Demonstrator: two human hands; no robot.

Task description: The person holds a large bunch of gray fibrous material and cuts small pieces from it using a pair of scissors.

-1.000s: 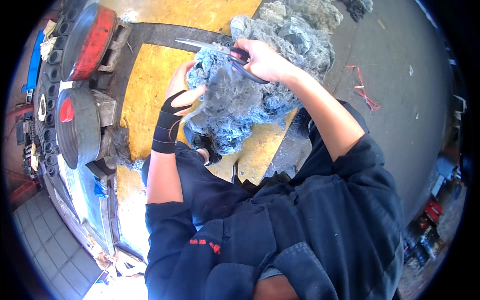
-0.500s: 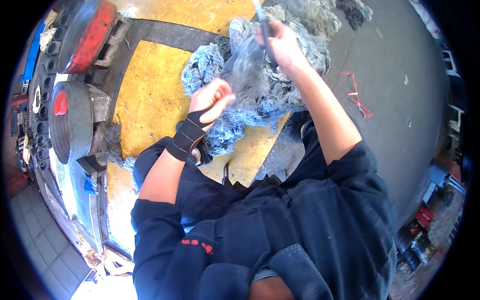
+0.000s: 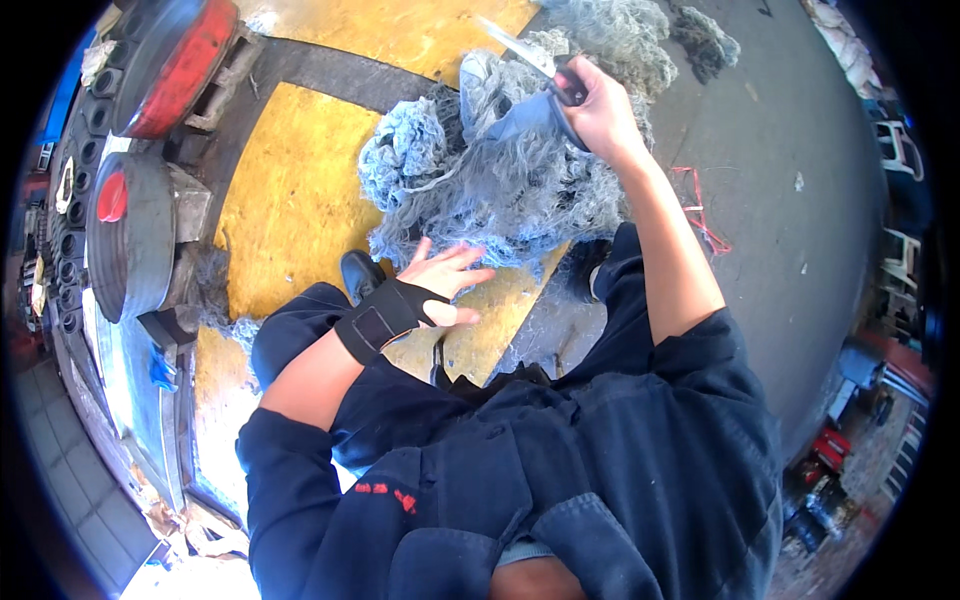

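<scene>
A heap of tangled blue-grey thread waste (image 3: 510, 190) lies on the floor in front of my feet, with a flat piece of blue cloth (image 3: 495, 95) in its upper part. My right hand (image 3: 605, 110) is closed round the black handles of a pair of scissors (image 3: 520, 48), held over the right side of the heap. Their pale blades point up and to the left. My left hand (image 3: 445, 280), wearing a black wrist wrap (image 3: 380, 318), hovers by the heap's near edge. Its fingers are spread and nothing is in them.
Yellow floor plates (image 3: 295, 190) lie under and left of the heap. Drums with red marks (image 3: 135, 235) stand on blocks at the left. More grey fibre (image 3: 625, 40) and a dark clump (image 3: 705, 45) lie beyond. Red string (image 3: 700, 210) rests on the dark floor at the right.
My left hand has dropped nearer to me and its curled fingers have spread. The right hand has shifted slightly right and nearer with the scissors, whose blades now tilt left.
</scene>
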